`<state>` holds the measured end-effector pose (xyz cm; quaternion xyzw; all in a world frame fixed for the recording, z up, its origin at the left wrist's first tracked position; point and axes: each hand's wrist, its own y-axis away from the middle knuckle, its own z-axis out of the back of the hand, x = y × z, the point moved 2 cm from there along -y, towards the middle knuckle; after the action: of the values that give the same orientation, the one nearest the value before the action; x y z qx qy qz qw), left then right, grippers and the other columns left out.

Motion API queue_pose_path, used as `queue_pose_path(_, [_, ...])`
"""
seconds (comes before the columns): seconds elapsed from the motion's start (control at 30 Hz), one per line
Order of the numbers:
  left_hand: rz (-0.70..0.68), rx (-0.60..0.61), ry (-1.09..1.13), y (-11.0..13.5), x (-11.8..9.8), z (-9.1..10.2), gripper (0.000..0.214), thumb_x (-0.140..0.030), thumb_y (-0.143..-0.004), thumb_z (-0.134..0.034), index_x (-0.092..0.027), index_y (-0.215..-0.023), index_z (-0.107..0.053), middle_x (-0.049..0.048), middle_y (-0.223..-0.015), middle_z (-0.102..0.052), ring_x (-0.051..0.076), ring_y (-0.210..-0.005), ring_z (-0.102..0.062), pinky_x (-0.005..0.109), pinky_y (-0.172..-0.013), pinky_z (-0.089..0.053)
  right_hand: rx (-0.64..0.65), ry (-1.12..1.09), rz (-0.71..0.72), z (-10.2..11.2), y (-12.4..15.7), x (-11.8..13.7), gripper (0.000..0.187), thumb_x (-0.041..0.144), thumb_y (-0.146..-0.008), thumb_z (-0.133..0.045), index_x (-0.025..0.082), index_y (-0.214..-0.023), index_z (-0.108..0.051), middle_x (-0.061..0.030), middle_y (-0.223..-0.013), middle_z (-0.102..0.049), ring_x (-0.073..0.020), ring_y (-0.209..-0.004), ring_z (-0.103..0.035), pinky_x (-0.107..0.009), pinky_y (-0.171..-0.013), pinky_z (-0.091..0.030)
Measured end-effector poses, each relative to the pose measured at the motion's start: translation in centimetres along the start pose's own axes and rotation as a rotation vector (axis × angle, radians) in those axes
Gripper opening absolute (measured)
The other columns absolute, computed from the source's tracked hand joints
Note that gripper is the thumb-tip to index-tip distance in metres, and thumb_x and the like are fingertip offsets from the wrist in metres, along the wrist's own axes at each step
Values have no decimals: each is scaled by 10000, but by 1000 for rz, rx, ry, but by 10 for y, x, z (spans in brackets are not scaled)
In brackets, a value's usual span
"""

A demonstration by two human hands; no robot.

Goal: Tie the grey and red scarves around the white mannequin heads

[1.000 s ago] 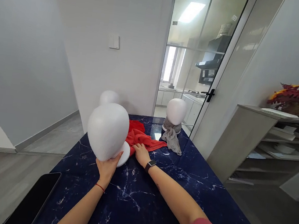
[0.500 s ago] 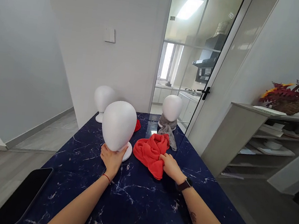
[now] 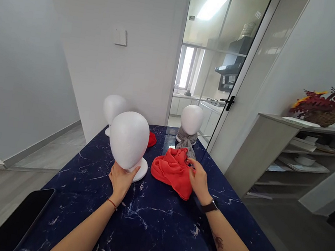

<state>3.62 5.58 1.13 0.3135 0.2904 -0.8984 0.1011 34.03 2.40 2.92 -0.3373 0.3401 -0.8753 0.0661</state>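
A white foam mannequin head (image 3: pixel 128 138) stands tilted near the table's middle left on its round base (image 3: pixel 140 173). My left hand (image 3: pixel 122 177) is closed round its neck, just under the chin. To the right, a red scarf (image 3: pixel 171 172) lies bunched on the table. My right hand (image 3: pixel 199 182) is at the scarf's right side, fingers bent on the cloth near its upper edge; its fingertips are partly hidden in the folds. Behind the scarf, another white head (image 3: pixel 192 120) wears a knotted grey scarf (image 3: pixel 187 138).
A third white head (image 3: pixel 112 107) stands at the back left, beside the wall. Some red cloth (image 3: pixel 152 140) shows behind the front head. A black phone-like device (image 3: pixel 22 217) lies at the left edge of the dark blue marbled table (image 3: pixel 145 238). A shelf unit (image 3: pixel 263 155) stands at right.
My right hand has shifted slightly right and its fingers have moved up the scarf. The scarf's right part has been drawn rightward and spread. My left hand keeps hold, and the head leans slightly more left.
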Motion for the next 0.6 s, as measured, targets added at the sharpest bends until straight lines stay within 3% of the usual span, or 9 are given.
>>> queue_pose_path(0.07, [-9,-1,7,2,-4,1,842,-588,-640,-643,-138,-1295,-364,171,-1209,-534,353,-1172,-468,463,-927,-371,62,-51,21,-14,6,13,382,246,-876,-405,165,-1243,-469,-114,-1186,-582,-204,-1109,-543,-385,-976,-417])
queue_pose_path(0.17, [-46,7,7,5,-9,3,892,-607,-641,-634,-133,-1327,-317,181,-1236,-512,352,-1192,-446,468,-936,-360,220,31,23,-36,17,23,607,379,-837,-522,165,-1370,-328,-136,-1327,-481,-241,-1214,-467,-408,-990,-400])
queue_pose_path(0.23, [-60,14,13,7,-9,4,909,-616,-642,-629,-142,-1341,-294,179,-1255,-494,352,-1210,-428,470,-946,-349,292,139,-13,-43,20,24,690,401,-796,-580,165,-1387,-312,-143,-1317,-487,-270,-1187,-487,-415,-943,-422])
queue_pose_path(0.33, [-52,21,12,8,-6,4,921,-616,-631,-641,-135,-1334,-293,183,-1249,-489,363,-1211,-421,482,-943,-344,344,200,-43,-44,20,23,400,378,-843,-525,170,-1185,-549,-103,-1058,-635,-238,-947,-607,-344,-804,-462])
queue_pose_path(0.37, [-51,21,6,8,-5,4,923,-615,-628,-643,-126,-1330,-297,187,-1241,-490,366,-1206,-422,488,-939,-345,326,172,-49,-42,19,23,308,376,-873,-479,170,-1058,-614,-83,-947,-657,-213,-856,-620,-314,-758,-461])
queue_pose_path(0.43, [-56,25,-4,7,-5,2,924,-617,-626,-643,-115,-1323,-304,195,-1233,-490,371,-1203,-422,501,-939,-344,222,63,-77,-37,17,22,341,391,-916,-395,166,-859,-645,-58,-804,-656,-180,-745,-610,-276,-699,-449])
queue_pose_path(0.6, [-34,21,27,9,-6,3,978,-599,-599,-676,-126,-1352,-269,210,-1290,-451,364,-1255,-378,508,-1003,-317,-99,-116,-57,-10,7,23,386,408,-927,-362,159,-856,-649,-72,-885,-641,-174,-823,-587,-298,-781,-449])
